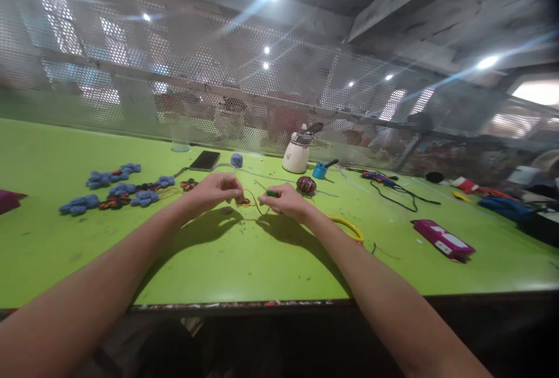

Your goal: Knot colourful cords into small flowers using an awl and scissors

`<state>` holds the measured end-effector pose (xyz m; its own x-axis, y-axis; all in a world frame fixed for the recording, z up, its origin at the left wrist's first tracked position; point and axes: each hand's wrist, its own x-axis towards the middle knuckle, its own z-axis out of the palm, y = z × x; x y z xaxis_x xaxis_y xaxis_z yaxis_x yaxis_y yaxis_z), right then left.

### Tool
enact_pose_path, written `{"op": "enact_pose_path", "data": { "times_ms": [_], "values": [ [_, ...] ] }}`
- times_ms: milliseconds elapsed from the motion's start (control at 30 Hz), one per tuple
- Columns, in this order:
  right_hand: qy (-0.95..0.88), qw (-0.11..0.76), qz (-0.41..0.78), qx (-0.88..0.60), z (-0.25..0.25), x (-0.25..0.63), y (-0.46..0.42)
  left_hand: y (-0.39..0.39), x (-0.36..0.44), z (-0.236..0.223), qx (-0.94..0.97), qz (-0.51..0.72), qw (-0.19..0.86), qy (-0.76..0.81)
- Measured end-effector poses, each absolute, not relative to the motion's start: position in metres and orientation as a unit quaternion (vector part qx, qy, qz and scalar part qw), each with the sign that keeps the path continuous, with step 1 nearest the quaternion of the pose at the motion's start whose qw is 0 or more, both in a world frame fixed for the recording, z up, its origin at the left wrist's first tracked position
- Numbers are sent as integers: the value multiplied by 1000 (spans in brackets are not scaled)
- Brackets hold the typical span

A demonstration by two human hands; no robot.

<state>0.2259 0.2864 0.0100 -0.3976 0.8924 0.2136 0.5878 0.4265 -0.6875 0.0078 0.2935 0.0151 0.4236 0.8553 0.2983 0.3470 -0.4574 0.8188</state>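
Note:
Over the middle of the green table, my left hand (218,188) pinches a small crochet piece (245,201) in orange and dark yarn; my fingers partly cover it. My right hand (287,200) is closed round a green-handled crochet hook (272,194), a short way to the right. A strand of yarn (257,206) loops between the two hands. Just beyond my right hand sits a multicoloured yarn ball (306,185). To the left of my left hand lie several blue crochet flowers (78,204) and a dark-and-orange crochet flower (189,184).
Behind my hands are a phone (205,160), a blue-purple yarn ball (236,160), a white jug (297,154) and a turquoise pot (320,170). A yellow ring (349,226), a magenta box (443,239) and a corded glue gun (379,177) lie right. A perforated screen (253,98) borders the table.

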Motion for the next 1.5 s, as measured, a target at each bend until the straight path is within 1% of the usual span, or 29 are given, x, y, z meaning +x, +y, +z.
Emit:
{"op": "enact_pose_path", "data": {
  "times_ms": [67,133,233,333,467,567,667,800,1033,1133,1233,1500],
  "values": [
    [-761,339,280,-476,10,227,289,290,9,16,750,370,432,338],
    [-741,372,277,-485,7,227,292,289,9,18,725,378,482,314],
    [-728,399,266,-490,2,223,295,287,6,20,745,355,471,311],
    [-737,397,256,-482,-2,217,295,288,2,22,799,315,380,345],
    [-753,381,241,-479,-7,210,294,298,5,15,768,351,224,487],
    [-758,374,223,-485,-10,208,295,308,15,4,760,350,140,529],
    [-760,372,213,-488,-14,209,297,313,25,-10,783,318,82,528],
    [-754,377,220,-492,-17,211,301,312,32,-20,799,282,54,528],
    [-714,400,288,-497,-7,212,292,296,41,-3,777,310,93,539],
    [-685,405,377,-473,1,213,285,288,44,6,771,337,110,530],
    [-648,411,462,-445,6,213,281,284,43,9,758,376,160,508],
    [-608,422,528,-417,3,211,281,291,34,5,744,425,243,455]
  ]
}}
